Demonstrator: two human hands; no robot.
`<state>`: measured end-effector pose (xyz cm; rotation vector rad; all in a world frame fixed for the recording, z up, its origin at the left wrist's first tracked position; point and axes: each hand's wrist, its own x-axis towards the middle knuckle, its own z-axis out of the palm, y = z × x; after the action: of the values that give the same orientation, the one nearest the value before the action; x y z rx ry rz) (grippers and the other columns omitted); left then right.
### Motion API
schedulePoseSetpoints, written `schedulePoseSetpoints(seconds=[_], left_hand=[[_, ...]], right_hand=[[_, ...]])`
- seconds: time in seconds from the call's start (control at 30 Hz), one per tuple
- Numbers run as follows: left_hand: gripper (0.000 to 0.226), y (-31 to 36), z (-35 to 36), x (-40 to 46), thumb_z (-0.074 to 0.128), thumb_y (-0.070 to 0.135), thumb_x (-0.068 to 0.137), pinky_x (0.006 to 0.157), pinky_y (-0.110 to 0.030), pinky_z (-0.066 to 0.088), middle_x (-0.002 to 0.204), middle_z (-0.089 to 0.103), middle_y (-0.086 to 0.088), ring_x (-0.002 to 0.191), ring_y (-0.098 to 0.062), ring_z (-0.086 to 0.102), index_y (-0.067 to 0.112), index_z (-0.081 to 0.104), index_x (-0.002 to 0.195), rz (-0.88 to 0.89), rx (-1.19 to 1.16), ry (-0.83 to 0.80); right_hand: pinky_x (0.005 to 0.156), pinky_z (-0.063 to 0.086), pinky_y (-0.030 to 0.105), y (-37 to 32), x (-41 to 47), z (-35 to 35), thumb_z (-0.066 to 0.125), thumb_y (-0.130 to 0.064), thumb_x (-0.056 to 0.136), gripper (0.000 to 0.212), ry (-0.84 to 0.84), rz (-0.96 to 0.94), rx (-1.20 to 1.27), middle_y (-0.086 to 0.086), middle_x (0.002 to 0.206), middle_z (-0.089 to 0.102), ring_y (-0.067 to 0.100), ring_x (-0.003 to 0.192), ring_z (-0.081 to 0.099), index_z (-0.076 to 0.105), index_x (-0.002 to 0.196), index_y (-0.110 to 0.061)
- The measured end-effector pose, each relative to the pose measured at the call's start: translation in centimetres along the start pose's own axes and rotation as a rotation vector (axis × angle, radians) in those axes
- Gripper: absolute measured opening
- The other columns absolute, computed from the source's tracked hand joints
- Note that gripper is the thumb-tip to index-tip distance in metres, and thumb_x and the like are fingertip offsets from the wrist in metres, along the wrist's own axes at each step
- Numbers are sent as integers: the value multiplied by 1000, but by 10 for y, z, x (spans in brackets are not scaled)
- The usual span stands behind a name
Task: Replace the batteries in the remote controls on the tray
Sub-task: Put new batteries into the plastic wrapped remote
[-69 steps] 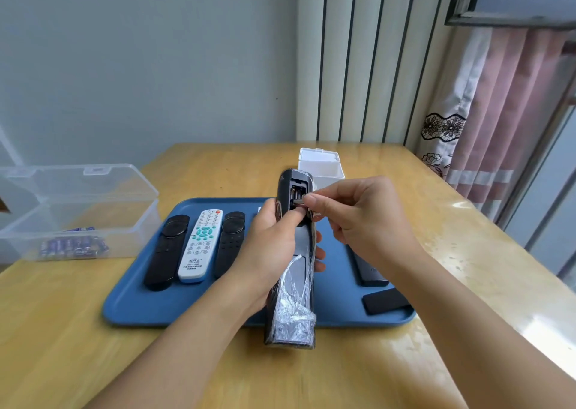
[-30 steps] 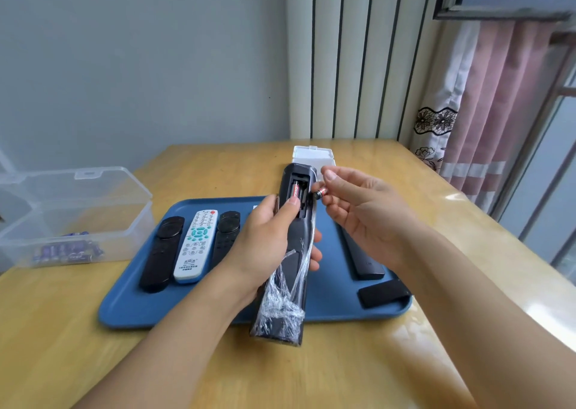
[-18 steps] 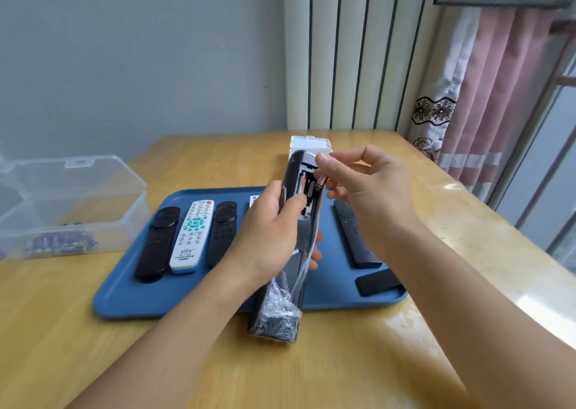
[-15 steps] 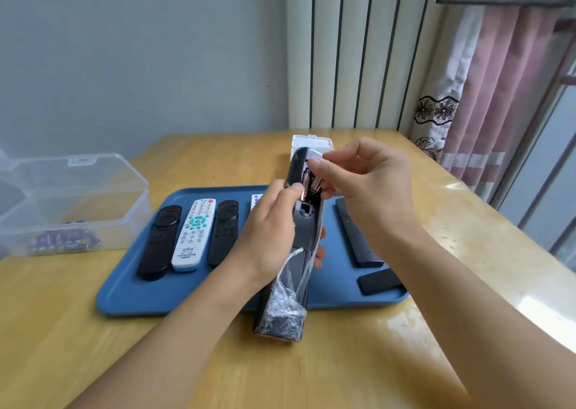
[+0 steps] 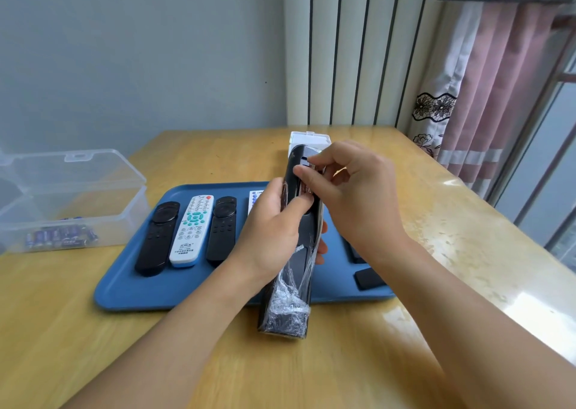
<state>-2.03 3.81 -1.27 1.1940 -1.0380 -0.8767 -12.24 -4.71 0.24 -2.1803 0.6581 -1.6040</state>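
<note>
Right hand (image 5: 352, 190) now pressing battery (image 5: 307, 190) into remote (image 5: 299, 246)

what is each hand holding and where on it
Left hand grips the black remote round its middle. Right hand works at its open battery bay near the top; what it pinches can't be told.

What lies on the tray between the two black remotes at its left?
Head view: a white remote lies between the two black remotes on the blue tray.
</note>
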Motion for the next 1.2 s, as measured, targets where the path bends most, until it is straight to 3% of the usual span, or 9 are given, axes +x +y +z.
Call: schedulePoseSetpoints(seconds=[0.2,0.27,0.53,0.73,0.93,1.03,1.1,1.17,1.2], left_hand=[[23,0,2,1,53,28,105,49,-37,55,71,64,-13,53,-30,64,6,52,112,36,13,21],[23,-4,1,1,53,28,105,49,-37,55,71,64,-13,53,-30,64,6,52,110,29,18,37],[27,-5,0,-2,55,30,104,49,-36,55,68,66,-12,52,-30,63,5,54,113,21,9,91],[22,-8,-5,-3,54,23,104,47,-35,52,69,62,-19,50,-32,59,2,52,109,-26,-33,130],[21,-10,-1,-6,52,24,105,48,-36,53,67,64,-17,50,-32,60,3,53,109,-10,-19,105],[20,-4,5,-3,50,22,105,47,-35,51,66,64,-17,49,-32,59,3,52,107,-15,-42,125],[14,3,10,-2,50,22,105,46,-34,50,65,64,-18,48,-30,58,9,55,104,-17,-90,150],[11,6,15,-2,50,23,104,45,-32,51,65,65,-17,48,-28,59,14,55,102,-29,-110,148],[11,7,17,-4,50,24,104,45,-33,51,65,65,-16,48,-28,60,14,55,102,-33,-111,134]], right_hand=[[63,54,33,7,3,1,80,-23,84,16,64,-89,-115,5,94,53,16,70,57,77,79,-8],[62,53,40,11,4,-1,79,-22,85,16,9,-128,-111,7,91,53,20,70,57,77,78,-7],[64,53,41,16,3,-1,71,-18,92,14,-156,-195,-127,7,88,61,22,72,60,80,89,-8],[60,49,42,6,-3,-8,42,-37,103,39,-363,-299,-437,-2,96,55,21,82,46,75,99,-17],[55,26,29,4,-19,-31,33,-43,102,46,-364,-387,-666,1,97,57,24,79,50,63,130,-23],[61,36,26,2,-23,-29,42,-36,104,34,-350,-231,-432,0,99,58,17,81,53,66,126,-24],[63,37,16,-2,-16,-36,59,-22,99,13,-252,-27,-54,-2,88,59,5,73,52,69,102,-15],[58,37,17,-3,-3,-59,71,-22,92,21,-250,161,94,-4,70,56,5,60,49,60,80,-9],[56,38,21,0,3,-71,75,-29,88,30,-372,228,53,-7,64,55,7,56,48,58,75,-9]])
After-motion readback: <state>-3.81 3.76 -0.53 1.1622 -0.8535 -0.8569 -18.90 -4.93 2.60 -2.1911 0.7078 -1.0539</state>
